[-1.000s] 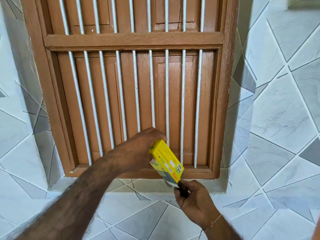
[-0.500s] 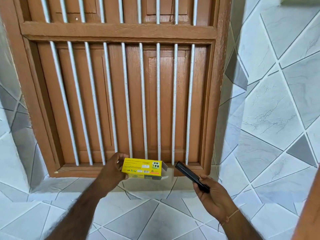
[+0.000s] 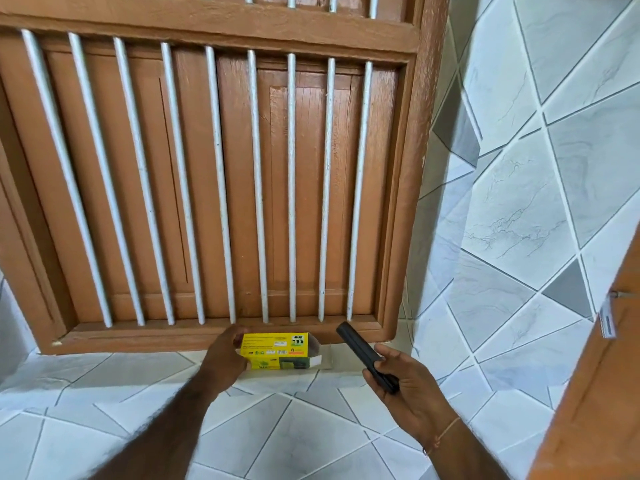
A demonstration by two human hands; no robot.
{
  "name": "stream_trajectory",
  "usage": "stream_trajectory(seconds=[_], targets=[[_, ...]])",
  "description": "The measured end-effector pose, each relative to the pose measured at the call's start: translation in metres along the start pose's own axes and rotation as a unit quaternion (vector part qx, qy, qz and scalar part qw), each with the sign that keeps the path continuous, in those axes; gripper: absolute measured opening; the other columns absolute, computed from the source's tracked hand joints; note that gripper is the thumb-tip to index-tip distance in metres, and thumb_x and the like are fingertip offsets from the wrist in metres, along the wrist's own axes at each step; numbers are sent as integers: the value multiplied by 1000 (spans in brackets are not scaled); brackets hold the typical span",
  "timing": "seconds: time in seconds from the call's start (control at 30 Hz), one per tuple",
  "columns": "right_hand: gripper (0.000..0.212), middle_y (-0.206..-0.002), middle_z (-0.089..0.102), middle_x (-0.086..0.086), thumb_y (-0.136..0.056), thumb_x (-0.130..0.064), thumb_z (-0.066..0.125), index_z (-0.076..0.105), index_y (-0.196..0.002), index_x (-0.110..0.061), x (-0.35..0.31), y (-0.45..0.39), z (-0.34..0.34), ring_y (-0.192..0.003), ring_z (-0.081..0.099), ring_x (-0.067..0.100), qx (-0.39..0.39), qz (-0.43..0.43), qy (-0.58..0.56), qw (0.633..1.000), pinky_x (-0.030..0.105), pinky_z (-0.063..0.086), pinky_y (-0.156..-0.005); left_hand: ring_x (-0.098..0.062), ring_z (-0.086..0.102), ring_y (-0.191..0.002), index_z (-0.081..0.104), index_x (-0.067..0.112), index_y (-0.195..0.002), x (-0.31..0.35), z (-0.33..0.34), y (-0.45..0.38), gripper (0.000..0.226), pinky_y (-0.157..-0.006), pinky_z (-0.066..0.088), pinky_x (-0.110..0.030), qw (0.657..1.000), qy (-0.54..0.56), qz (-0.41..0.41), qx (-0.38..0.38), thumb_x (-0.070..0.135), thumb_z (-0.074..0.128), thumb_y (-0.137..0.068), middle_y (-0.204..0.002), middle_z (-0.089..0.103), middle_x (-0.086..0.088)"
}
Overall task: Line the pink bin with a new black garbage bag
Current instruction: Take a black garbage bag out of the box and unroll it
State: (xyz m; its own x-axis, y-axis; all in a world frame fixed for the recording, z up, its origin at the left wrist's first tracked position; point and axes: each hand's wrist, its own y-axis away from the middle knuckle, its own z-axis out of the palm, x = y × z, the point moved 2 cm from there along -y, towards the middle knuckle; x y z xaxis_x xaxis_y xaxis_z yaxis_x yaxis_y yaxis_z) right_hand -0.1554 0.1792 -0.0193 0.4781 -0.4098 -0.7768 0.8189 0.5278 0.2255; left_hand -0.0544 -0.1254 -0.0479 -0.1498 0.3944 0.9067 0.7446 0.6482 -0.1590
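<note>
Between the curled fingers and thumb of the right hand lay a tightly rolled black garbage bag, clamped near its lower end; the roll was slim, matte and dark, stick-like, and it slanted up and leftward out of the grip so that its rounded free end pointed toward the bottom rail of the wooden window frame; a thin thread bracelet circled the wrist below that hand. Just left of the roll's free end, apart from it, sat a yellow box on the tiled ledge, lying on its long side with small print, a barcode and a green strip along its lower face; its right end stood open, a pale flap folded outward toward the roll. Farther left again, the left hand closed around the box's near end, fingers over the top and thumb below. Above both hands rose white vertical bars in front of shut brown shutters; right of the grip ran grey-and-white diagonal wall tiles, and an orange-brown door edge cut the far right corner. No pink bin showed in view.
</note>
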Motion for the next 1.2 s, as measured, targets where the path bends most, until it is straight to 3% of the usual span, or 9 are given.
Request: stream_trajectory(seconds=[0.13, 0.27, 0.33, 0.47, 0.57, 0.67, 0.9, 1.07, 1.2], targets=[[24, -117, 63, 25, -82, 13, 57, 70, -101, 5, 4, 0, 9, -105, 60, 38, -11, -4, 19, 1000, 38, 59, -81, -28, 62, -110, 62, 13, -119, -2, -2, -5, 73, -89, 49, -32, 992, -120, 28, -7, -4, 67, -48, -113, 68, -9], [31, -118, 64, 24, -82, 14, 58, 65, -111, 6, 9, -3, 18, -106, 61, 38, -17, -24, 26, 999, 37, 60, -80, -29, 45, -130, 49, 8, -137, 34, 7, 20, 67, -110, 34, -36, 962, -248, 84, 73, 3, 70, -74, -139, 52, -11], [34, -108, 68, 20, -82, 15, 58, 63, -115, 6, 14, -2, 26, -100, 64, 36, -21, -45, 49, 998, 41, 56, -88, -22, 55, -117, 58, 11, -127, 62, 24, 49, 49, -101, 42, -30, 979, -161, 96, 79, 20, 71, -81, -127, 61, -9], [37, -69, 54, 7, -79, 17, 60, 65, -113, 2, 30, 7, 48, -77, 58, 27, -24, -111, 119, 986, 47, 52, -95, -16, 65, -82, 70, 20, -104, 98, 63, 101, 32, -79, 55, -38, 983, 165, -27, -79, 36, 71, -76, -86, 73, -4], [36, -71, 51, 6, -77, 19, 61, 69, -101, -7, 39, 17, 60, -72, 53, 24, -38, -145, 153, 977, 37, 54, -76, -18, 67, -84, 73, 17, -96, 103, 63, 118, 22, -74, 51, -33, 965, 247, -47, -71, 28, 68, -78, -86, 75, -6], [30, -78, 60, 7, -79, 14, 63, 70, -97, -10, 41, 27, 67, -71, 60, 19, -61, -152, 206, 965, 22, 51, -59, -23, 67, -89, 73, 14, -94, 102, 48, 121, 12, -79, 49, -35, 960, 267, -67, -47, 16, 69, -83, -85, 74, -6], [15, -94, 74, 21, -90, -6, 61, 73, -99, -6, 45, 44, 80, -88, 69, 39, -141, -128, 270, 944, 44, 58, -77, -32, 69, -88, 72, 7, -97, 110, 24, 130, 17, -80, 58, -40, 953, 292, -41, -64, 12, 74, -80, -91, 72, -19], [17, -90, 71, 17, -90, -11, 62, 70, -101, -1, 46, 48, 79, -81, 66, 30, -155, -83, 249, 952, 37, 55, -75, -28, 69, -98, 74, 14, -101, 118, 16, 135, 17, -77, 58, -30, 954, 286, -1, -96, 11, 59, -93, -102, 73, -14], [11, -82, 73, 16, -87, -9, 65, 71, -91, -1, 43, 51, 78, -74, 67, 28, -123, -101, 270, 950, 40, 56, -74, -23, 72, -87, 74, 12, -91, 121, 13, 138, 20, -68, 57, -26, 952, 298, -6, -64, 1, 57, -91, -94, 76, -9]])
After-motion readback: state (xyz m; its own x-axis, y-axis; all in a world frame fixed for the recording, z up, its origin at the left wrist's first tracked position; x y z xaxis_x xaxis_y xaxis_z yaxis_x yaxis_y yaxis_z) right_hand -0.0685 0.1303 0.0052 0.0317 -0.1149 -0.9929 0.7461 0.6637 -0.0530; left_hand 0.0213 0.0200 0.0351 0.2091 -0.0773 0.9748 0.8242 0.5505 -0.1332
